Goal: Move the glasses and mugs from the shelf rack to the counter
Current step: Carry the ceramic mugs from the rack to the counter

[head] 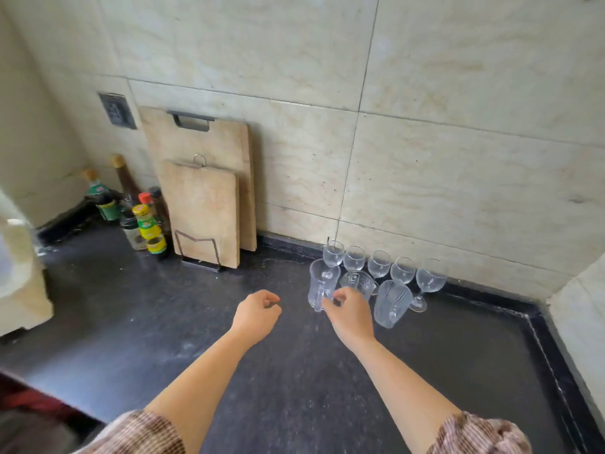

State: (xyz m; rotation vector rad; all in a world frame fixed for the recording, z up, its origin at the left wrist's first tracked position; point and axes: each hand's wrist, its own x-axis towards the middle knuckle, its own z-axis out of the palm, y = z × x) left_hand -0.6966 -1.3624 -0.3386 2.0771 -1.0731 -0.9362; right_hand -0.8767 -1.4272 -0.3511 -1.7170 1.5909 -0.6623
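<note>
Right hand (348, 311) pinches the handle of the clear ribbed glass mug (322, 283) on the dark surface (196, 322); left hand (258, 309) loosely curled, empty. Rigid, slick, probably breakable: the handle looks the safest hold.

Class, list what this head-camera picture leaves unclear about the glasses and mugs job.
Shelf rack: outside the head view entirely.
Right hand at the left mug: its back hides the fingertips, so grip unclear.
Middle mug: base hidden behind that hand.
Bottles: labels too blurred to read.
White object: cut off by the left edge.
</note>
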